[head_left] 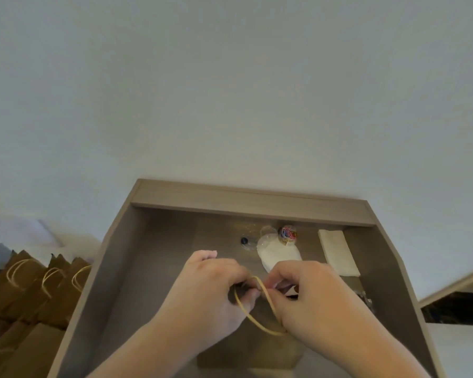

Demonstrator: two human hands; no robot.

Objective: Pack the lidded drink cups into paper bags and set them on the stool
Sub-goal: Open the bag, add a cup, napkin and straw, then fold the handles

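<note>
Paper bag (246,353) stands on the desk (148,268), low between the wrists. The left hand (200,293) and right hand (311,298) both pinch its mouth beside the twine handle (266,294). Whether a cup is inside is hidden. An uneven tug could tear the paper or tip the bag.

Colourful paper clips (287,233) sit near folded napkins (337,252) on the desk (137,268).
</note>
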